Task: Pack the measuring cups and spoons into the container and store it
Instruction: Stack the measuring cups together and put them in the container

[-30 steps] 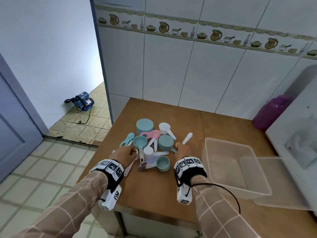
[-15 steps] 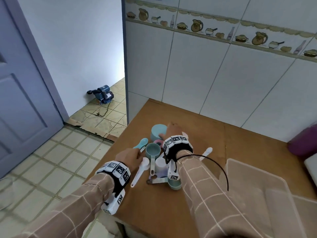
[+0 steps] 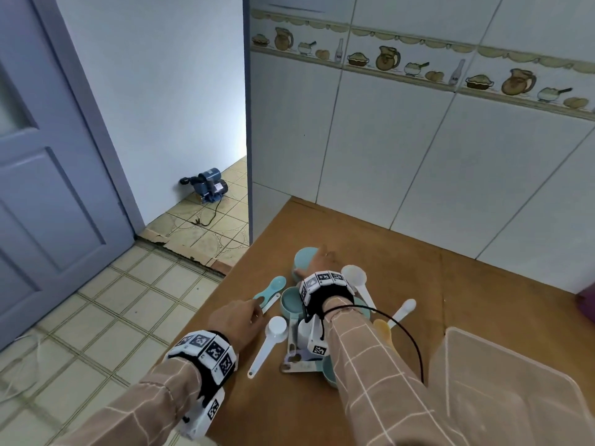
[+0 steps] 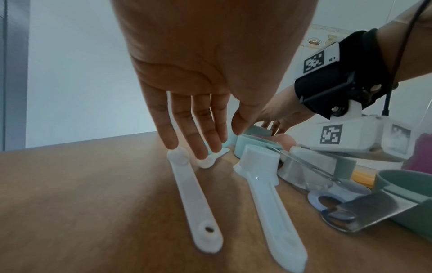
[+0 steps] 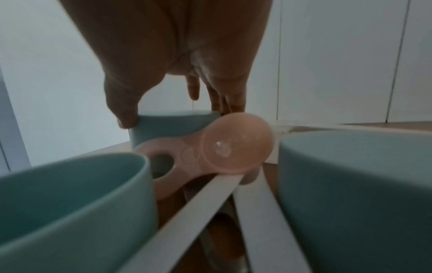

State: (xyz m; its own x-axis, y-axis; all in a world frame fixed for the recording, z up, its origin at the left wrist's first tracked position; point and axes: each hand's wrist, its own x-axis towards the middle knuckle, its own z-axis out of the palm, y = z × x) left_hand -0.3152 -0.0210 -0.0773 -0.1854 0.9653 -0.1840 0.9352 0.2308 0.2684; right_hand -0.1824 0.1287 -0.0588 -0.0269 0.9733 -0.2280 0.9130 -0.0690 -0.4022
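Observation:
Measuring cups and spoons lie clustered on the wooden table (image 3: 418,284). My right hand (image 3: 314,260) reaches across them to the far teal cup (image 3: 302,255). The right wrist view shows the thumb on one side of this cup (image 5: 168,125) and the fingers (image 5: 224,105) behind it, gripping it. A pink spoon (image 5: 233,146) lies just in front. My left hand (image 3: 251,312) rests with straight fingers (image 4: 203,151) on small white spoons (image 4: 205,162) beside a teal spoon (image 3: 270,289). The clear container (image 3: 515,397) stands empty at the lower right.
A white scoop (image 3: 270,342) and a long thin white spoon (image 4: 187,190) lie near the table's left edge. A tiled wall (image 3: 418,156) backs the table. A purple bottle (image 3: 587,300) shows at the right edge. A pump (image 3: 207,185) sits on the floor by the doorway.
My right hand went from the spoons at the cluster's right side forward to the far teal cup and took hold of it. The left hand stayed at the spoons. The view swung left.

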